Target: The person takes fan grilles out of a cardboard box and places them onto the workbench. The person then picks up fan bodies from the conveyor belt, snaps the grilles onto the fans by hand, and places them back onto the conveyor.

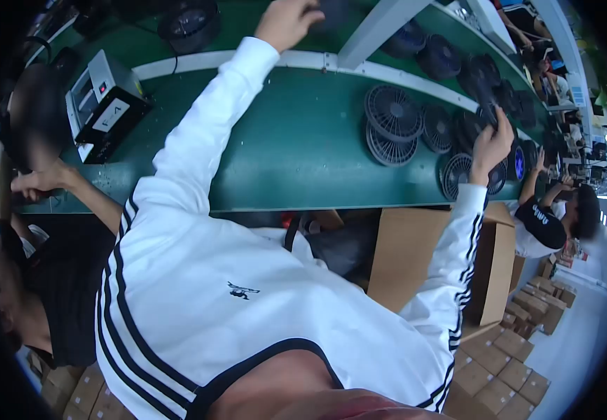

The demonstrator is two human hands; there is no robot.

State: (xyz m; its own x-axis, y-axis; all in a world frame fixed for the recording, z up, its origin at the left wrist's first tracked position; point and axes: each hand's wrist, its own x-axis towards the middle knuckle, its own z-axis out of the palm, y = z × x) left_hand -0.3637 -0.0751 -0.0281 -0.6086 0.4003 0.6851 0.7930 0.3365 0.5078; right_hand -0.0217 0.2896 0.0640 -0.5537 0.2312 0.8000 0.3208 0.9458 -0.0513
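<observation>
Both arms are spread wide over the green desk, and look at the right hand: its grip is closed, so far as the dim view shows, on a dark fan up by the white rail, with other fans crowding around. Across to the left hand, stretched out past the rail: fingers curled narrow beside a dark blur, and whether they hold it, one cannot tell. The smart play on the right is a firm hold on the solid part, off the thin cage, with a clean upward line that keeps it from catching its neighbours. The stacked pair sits near, one overlapping the other, so that needs a wide berth. With hands this far apart, eyes belong on one at a time, right side first in that crowd.
</observation>
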